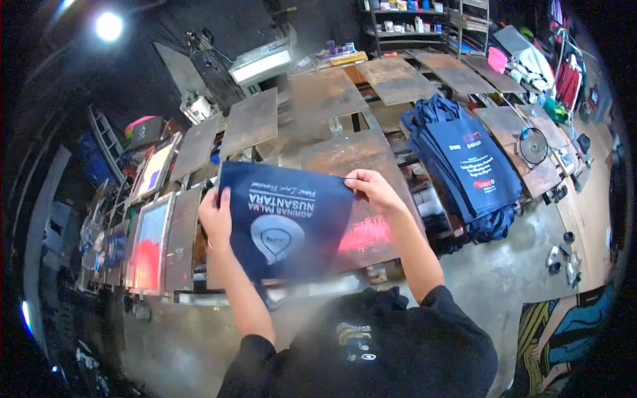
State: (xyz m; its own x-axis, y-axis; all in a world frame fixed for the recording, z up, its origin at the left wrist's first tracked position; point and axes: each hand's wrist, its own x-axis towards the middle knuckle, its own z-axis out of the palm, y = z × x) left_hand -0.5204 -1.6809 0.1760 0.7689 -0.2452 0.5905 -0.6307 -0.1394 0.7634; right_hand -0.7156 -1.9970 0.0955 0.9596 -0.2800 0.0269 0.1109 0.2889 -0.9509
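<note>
A stack of navy bags [468,166] is lying to the right. Both hands, left [215,219] and right [371,189], are gripping a navy printed bag [285,225] over the desk [371,232], fingers closed on its edges.

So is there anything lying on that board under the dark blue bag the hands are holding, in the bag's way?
Nothing visible. The left hand and right hand grip the navy bag by its side edges over the wooden board. The board's uncovered part shows only a red ink smear; the rest is hidden.
</note>
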